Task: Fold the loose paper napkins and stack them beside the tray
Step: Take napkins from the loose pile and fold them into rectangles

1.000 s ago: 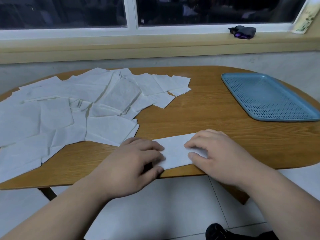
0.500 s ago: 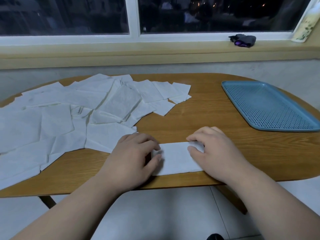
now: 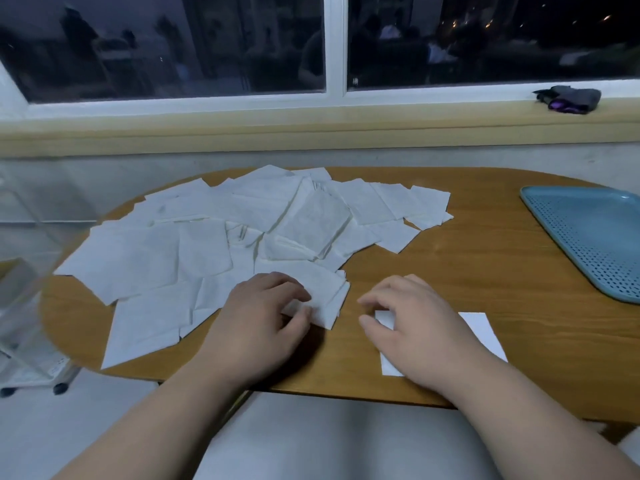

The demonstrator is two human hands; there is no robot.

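At the far left edge, a clear container [image 3: 27, 271] on small wheels stands on the floor beside the desk [image 3: 485, 265]. A sticker [image 3: 57, 367] near its base is too blurred to read. This container was out of view half a second ago; the camera has swung left since then.

Spread over the left half of the desk, the loose napkins [image 3: 207, 258] lie flat and overlapping, white and unfolded, with no print that can be made out. The left hand [image 3: 256, 323] has left the folded strip it was pressing before. It now sits at the near right corner of the pile, thumb and curled fingers pinching the edge of the top napkin [image 3: 322, 292] there.

Right of it, across a bare strip of wood, the right hand [image 3: 419, 330] stays on the folded napkin [image 3: 481, 332], lying over it with loosely bent fingers. That napkin lies near the desk's front edge, with one white end showing beside the thumb and the other past the wrist.

Further right, apart from the folded napkin, the blue perforated tray [image 3: 588, 237] is cut off by the frame edge, whereas earlier most of it showed. Above it, a dark cloth [image 3: 568, 98] rests on the windowsill [image 3: 346, 129].
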